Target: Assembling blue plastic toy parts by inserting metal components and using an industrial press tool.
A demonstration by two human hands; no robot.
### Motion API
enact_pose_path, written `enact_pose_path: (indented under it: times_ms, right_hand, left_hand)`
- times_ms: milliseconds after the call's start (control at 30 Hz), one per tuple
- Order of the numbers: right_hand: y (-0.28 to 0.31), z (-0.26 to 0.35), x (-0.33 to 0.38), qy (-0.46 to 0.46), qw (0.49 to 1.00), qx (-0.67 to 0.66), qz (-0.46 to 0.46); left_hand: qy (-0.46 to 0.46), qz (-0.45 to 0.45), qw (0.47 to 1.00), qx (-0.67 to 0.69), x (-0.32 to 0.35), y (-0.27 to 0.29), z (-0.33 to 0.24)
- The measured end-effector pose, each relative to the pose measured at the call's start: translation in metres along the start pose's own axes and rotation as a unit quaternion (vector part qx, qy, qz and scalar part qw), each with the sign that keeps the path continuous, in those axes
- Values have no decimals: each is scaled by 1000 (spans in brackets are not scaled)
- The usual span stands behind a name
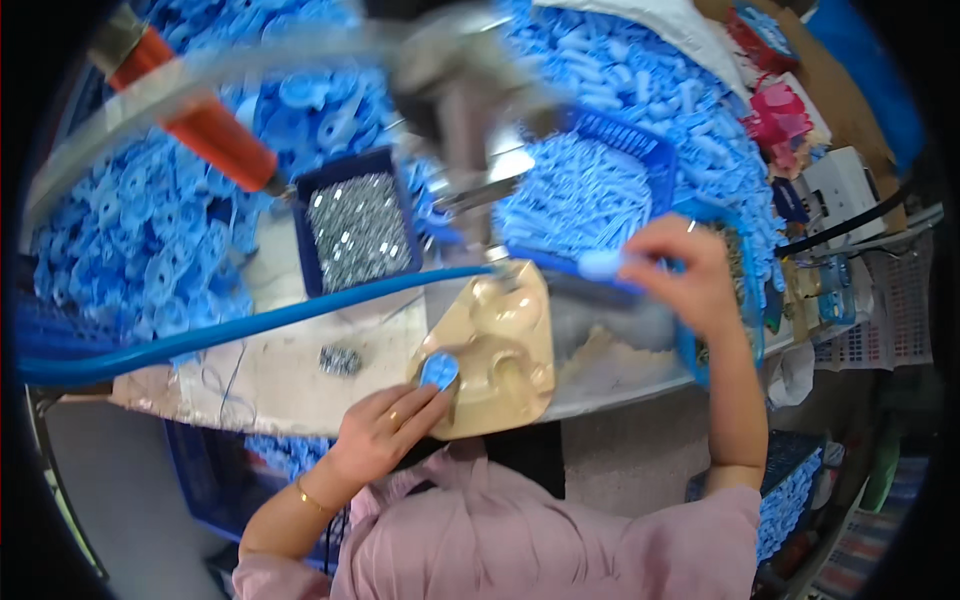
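Note:
A round blue plastic part (439, 371) rests on the left side of a beige molded fixture (535, 385) with hollowed shapes. My left hand (385, 430) reaches in from the lower left, its fingers together and closed on that part's near edge; the thumb is mostly hidden. Up to the right, my right hand (685, 270) pinches a small pale blue plastic piece (602, 264) between thumb and fingers. That hand is in the air by the near rim of a blue basket (655, 155) full of thin blue plastic sticks. The pinched piece is slightly blurred.
A dark blue bin (303, 235) of small metal pins stands left of the fixture, with a small pin pile (340, 360) nearer me. A blue hose (250, 325) crosses the table. Overhead hang an orange-handled tool (200, 115) and a blurred metal device (465, 110). Blue parts heap behind.

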State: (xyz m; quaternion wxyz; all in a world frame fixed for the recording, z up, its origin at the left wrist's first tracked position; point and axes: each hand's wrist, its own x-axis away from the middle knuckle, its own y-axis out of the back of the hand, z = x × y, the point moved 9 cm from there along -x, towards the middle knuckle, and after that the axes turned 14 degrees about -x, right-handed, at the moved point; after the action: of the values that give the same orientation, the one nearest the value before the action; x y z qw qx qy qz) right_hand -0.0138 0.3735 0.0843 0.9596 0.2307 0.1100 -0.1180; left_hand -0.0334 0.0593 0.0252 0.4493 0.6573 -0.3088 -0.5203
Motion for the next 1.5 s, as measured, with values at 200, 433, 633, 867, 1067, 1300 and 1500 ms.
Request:
enact_pose_path:
  times_ms: [200, 433, 633, 867, 1067, 1300, 1500]
  right_hand:
    - [-142, 39, 86, 216, 943, 171, 186]
    - [-167, 36, 102, 191, 940, 162, 231]
    - [-177, 43, 89, 163, 940, 157, 256]
    - [-155, 42, 79, 90, 978, 117, 149]
    - [-168, 34, 72, 71, 984, 71, 147]
    - [-169, 33, 73, 60, 985, 75, 145]
    - [-170, 36, 69, 8, 989, 68, 130]
  left_hand:
    - [14, -5, 999, 30, -5, -11, -9]
    - [17, -10, 999, 47, 4, -17, -14]
    - [43, -58, 996, 55, 17, 2, 0]
    - [271, -101, 936, -202, 111, 48, 149]
    - [370, -77, 841, -387, 162, 89, 235]
    - [323, -72, 840, -430, 168, 104, 270]
    - [348, -153, 873, -306, 189, 127, 278]
